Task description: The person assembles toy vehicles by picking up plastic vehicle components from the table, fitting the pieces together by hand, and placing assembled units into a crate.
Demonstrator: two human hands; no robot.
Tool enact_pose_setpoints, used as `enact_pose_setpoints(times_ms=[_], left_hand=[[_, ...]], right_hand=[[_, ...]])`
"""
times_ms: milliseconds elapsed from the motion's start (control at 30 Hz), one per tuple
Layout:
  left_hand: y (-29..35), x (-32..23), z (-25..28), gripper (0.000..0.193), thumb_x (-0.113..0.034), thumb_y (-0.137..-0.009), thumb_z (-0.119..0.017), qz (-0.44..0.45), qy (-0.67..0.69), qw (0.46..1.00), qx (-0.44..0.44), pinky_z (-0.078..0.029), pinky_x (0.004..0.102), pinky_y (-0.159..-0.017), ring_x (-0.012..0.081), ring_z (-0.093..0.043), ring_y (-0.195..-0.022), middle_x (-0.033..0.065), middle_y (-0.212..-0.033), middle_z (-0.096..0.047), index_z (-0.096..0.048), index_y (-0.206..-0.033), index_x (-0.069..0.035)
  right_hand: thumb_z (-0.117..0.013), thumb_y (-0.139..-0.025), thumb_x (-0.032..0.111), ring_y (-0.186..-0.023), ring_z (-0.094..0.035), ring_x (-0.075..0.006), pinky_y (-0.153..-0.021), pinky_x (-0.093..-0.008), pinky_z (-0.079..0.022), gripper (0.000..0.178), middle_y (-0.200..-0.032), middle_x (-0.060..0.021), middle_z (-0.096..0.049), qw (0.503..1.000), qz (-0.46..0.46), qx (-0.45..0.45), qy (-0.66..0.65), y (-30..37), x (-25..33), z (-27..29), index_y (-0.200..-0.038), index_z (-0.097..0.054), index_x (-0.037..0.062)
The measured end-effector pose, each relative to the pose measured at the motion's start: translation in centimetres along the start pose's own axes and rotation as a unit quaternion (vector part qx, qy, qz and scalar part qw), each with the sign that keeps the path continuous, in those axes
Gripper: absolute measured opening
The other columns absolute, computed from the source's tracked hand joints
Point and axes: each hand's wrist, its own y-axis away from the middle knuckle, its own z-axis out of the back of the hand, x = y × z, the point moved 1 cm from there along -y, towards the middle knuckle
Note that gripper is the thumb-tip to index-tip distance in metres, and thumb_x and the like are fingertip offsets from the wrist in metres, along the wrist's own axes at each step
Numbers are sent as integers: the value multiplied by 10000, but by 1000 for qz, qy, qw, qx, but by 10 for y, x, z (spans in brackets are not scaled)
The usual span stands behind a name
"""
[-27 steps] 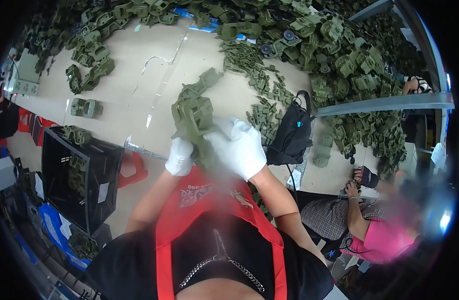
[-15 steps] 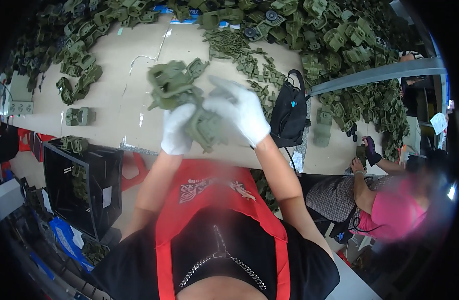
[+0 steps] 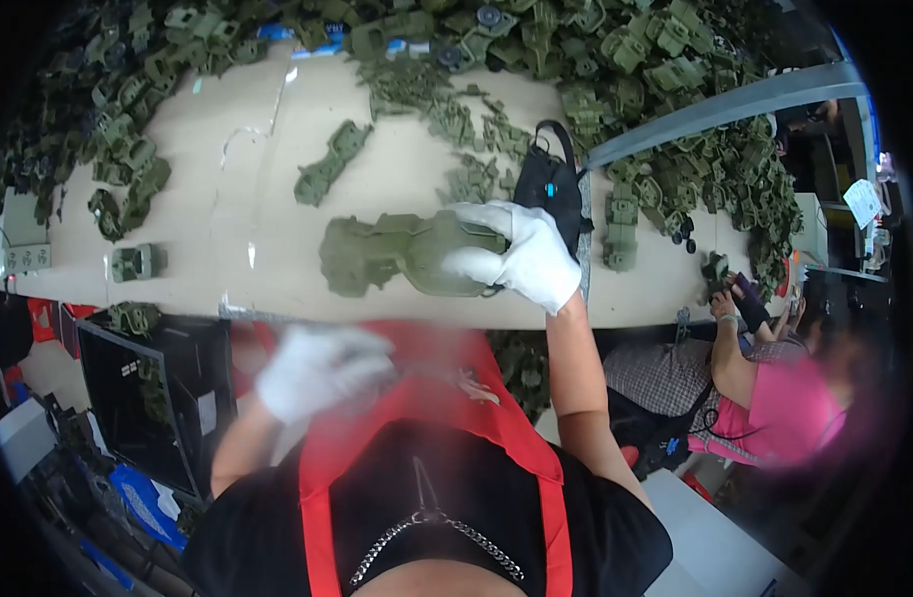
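Note:
My right hand (image 3: 531, 259), in a white glove, grips one end of an olive-green plastic toy vehicle body (image 3: 377, 254), thumb on the near side and fingers on the far side. The body is held level above the table's near part, its outline slightly blurred. My left hand (image 3: 322, 373), also gloved in white, is away from the body, low in front of my red apron (image 3: 427, 363). Motion smears its fingers. Beyond the held body, a narrower olive-green part (image 3: 332, 162) lies on the table (image 3: 277, 199).
Heaps of green plastic parts (image 3: 665, 60) line the far side. A black bag (image 3: 551, 189) stands right of my right hand, beside a metal bar (image 3: 725, 114). A black crate (image 3: 158, 398) sits at lower left. A co-worker in pink (image 3: 790, 413) handles parts at right.
Both hands were together at the green parts. My left hand has come off and dropped toward my apron; my right hand keeps the vehicle body. A narrower part now lies on the table.

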Motion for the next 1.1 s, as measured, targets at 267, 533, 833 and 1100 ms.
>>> enact_pose_setpoints(times_ms=[267,533,833,1100], left_hand=[[-47,0,-30,834,-480,-603,-780,132,58,982,119,-449,389,-947,341,-562,-1104,197,-1157,-595,-532,-1232,9],[-42,-33,-44,625,-289,-572,-840,99,74,991,-52,-504,378,-800,335,-636,-883,165,-973,-643,-609,-1065,16],[-55,-14,-40,581,-348,-614,-792,236,171,955,57,-498,363,-764,250,-653,-844,218,-937,-645,-627,-1019,35],[-53,0,-43,773,-237,-645,-853,156,163,974,5,-456,316,-939,194,-608,-1040,155,-1119,-645,-502,-1289,6]], right_hand=[[-825,-610,313,-945,-651,-265,-839,-343,-491,556,-1003,-132,-675,992,84,39,-89,33,18,-18,-1058,-655,30],[-779,-610,25,-966,-636,-212,-857,-307,-483,552,-1068,-130,-655,969,41,31,-242,51,8,-33,-1131,-599,-9],[-719,-699,-53,-970,-612,-149,-840,-276,-506,603,-1127,-112,-634,895,-203,43,-395,40,-3,-50,-1268,-520,-21],[-823,-621,55,-1056,-606,-195,-928,-314,-471,785,-1153,-114,-624,975,-101,63,-187,40,3,-43,-1327,-481,22]])
